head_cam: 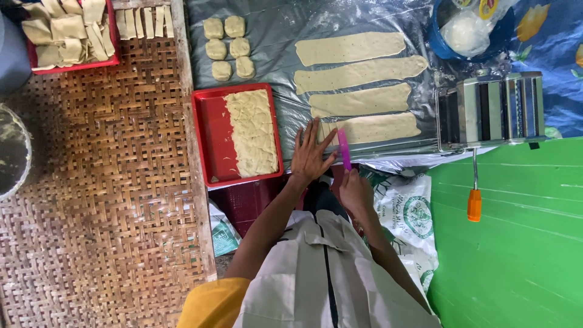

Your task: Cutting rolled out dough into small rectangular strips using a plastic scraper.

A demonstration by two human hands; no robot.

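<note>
Partly hidden: dough strip end under left hand; right hand holds purple cutter

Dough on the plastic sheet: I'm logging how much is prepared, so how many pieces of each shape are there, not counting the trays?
Long flat dough strips: 4, the nearest one under the left hand
Small dough lumps: 6, in two columns of three
Total: 10
The right hand holds a purple cutter against the nearest strip.
</note>
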